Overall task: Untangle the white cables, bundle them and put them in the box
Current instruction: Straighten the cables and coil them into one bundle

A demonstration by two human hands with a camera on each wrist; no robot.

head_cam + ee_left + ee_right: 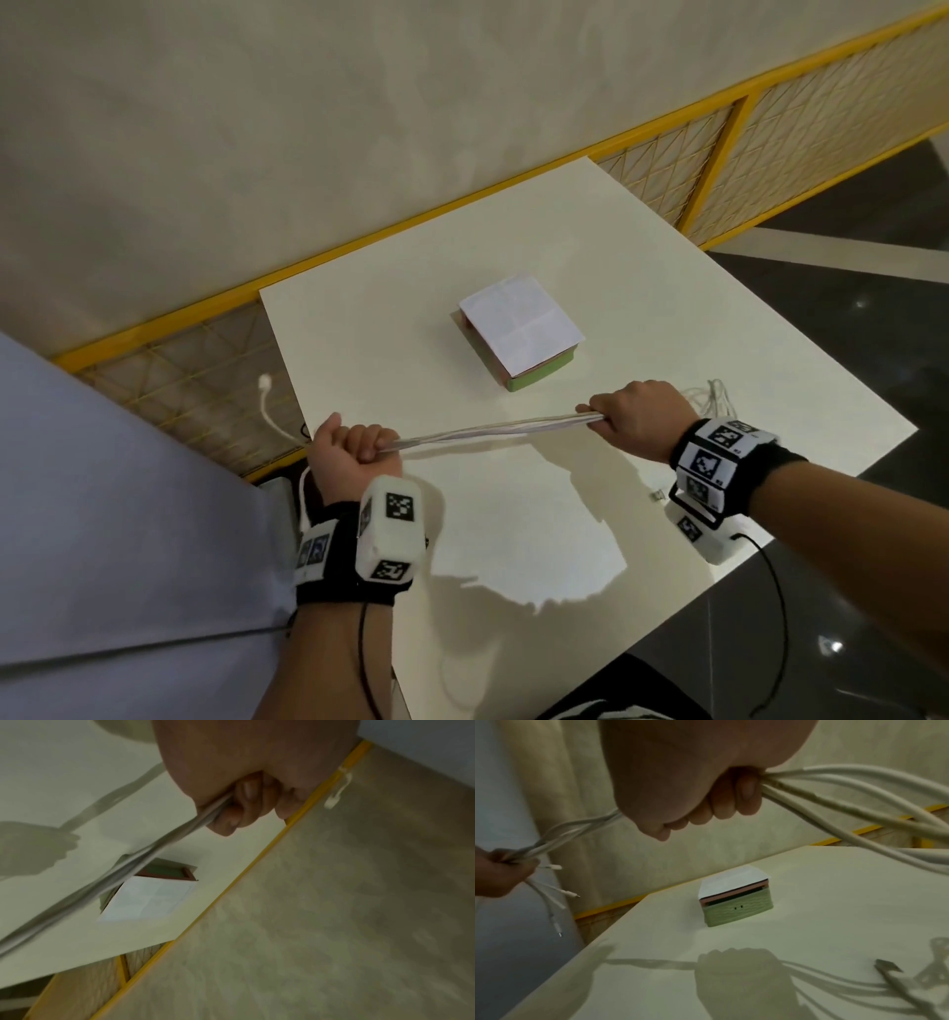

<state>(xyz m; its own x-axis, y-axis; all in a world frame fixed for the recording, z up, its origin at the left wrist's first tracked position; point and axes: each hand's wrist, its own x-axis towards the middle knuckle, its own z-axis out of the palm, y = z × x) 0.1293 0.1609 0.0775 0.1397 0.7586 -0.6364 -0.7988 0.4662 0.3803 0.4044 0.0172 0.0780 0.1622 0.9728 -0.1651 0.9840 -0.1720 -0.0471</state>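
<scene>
I hold the white cables [493,429] stretched in the air between my two fists, and that line is what the coming move turns on. The strands run as one long, nearly level bunch across in front of me, above the bench [667,288], with its long axis going from my left hand [354,452] at the near left edge to my right hand [637,419] further out to the right. My left grip is clenched round the bunch near its plug ends; in the right wrist view several short tails with connectors [557,867] hang loose below that fist. My right grip is clenched round the same bunch further along, and past it the strands fan out to the right and trail down onto the bench, where at least one plug [888,965] lies.

The box [534,354] stands on the bench beyond the stretched span, nearer to my right hand than to my left, and apart from both. A white sheet of paper [518,321] lies over its top, so I cannot tell how much of the opening is free.

I judge the cables are combed into one bunch but not yet folded. To bundle them I would bring one fist toward the other along that axis. The loose length beyond my right grip is the part most likely to snag.
</scene>
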